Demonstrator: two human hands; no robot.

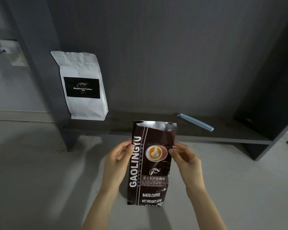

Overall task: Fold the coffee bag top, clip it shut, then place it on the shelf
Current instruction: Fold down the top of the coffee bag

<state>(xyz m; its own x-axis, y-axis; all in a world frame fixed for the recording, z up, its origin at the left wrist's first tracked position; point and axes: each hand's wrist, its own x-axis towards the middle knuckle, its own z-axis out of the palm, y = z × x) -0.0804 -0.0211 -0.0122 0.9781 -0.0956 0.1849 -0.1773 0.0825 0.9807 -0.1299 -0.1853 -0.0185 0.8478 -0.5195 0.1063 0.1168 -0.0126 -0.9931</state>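
The brown coffee bag (pixel 150 163) is showing a glossy foil-laminate skin, creased and catching glints along its lower corner, and its open mouth is exposing a bright silvery metallic lining. The white coffee bag (pixel 83 83) is looking like matt paper, lightly crumpled near its top, and is carrying a smooth black printed label (pixel 81 87). The bag clip (pixel 195 122) is appearing as pale blue plastic with a smooth, faintly shiny face. The shelf (pixel 156 131) and its back panel are reading as dark grey laminated board, matt, with a fine woodgrain texture. The floor (pixel 40 180) is looking pale, smooth and dull.
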